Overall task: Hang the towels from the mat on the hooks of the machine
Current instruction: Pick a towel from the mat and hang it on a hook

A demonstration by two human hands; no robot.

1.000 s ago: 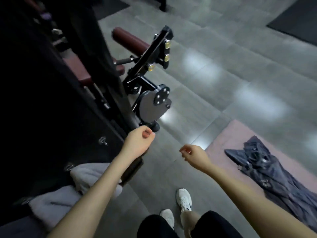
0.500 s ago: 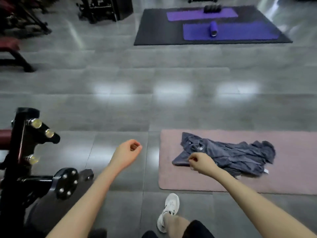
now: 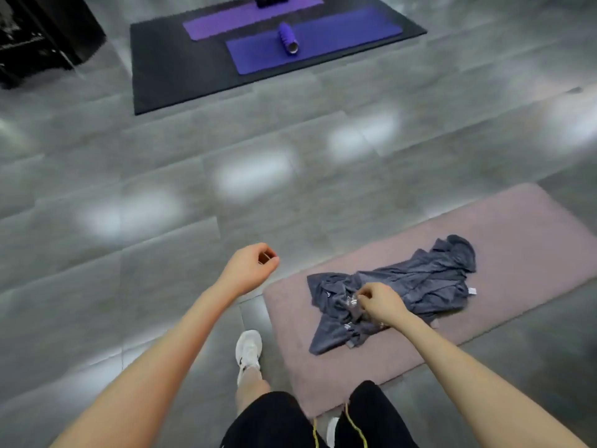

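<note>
Grey towel [image 3: 420,279]: we log it crumpled in a loose heap on the pink mat [image 3: 500,227], spreading from under the right hand [image 3: 381,305] out to that hand's right and far side. Small white printed marks show on the folds just left of the right hand's knuckles, and we cannot read them. A small white tag [image 3: 472,291] sticks out at the towel's edge, well to the right of the hand; any lettering on it is too small to make out.

Right hand: fingers curled, thumb against the forefinger, placed over the near-left part of the towel. We cannot tell whether it pinches the cloth or only hangs above it.

Left hand [image 3: 247,268]: loosely curled, grasping nothing, held over the grey tile floor [image 3: 129,189] just left of the mat's near-left corner and apart from the towel.

Below and between the forearms we note a white shoe [image 3: 248,350] on the tiles beside the mat. It has a dark mark on its side, too blurred to name. There are also black shorts [image 3: 274,418] with yellow cords [image 3: 353,421].

Well beyond both hands lies a black floor mat [image 3: 181,69] carrying a light purple mat [image 3: 226,22] and a deeper purple mat [image 3: 339,40]. A ribbed purple roller [image 3: 287,37] rests on the deeper one. Dark equipment [image 3: 38,37] stands far off beyond the left hand, its detail lost in shadow
</note>
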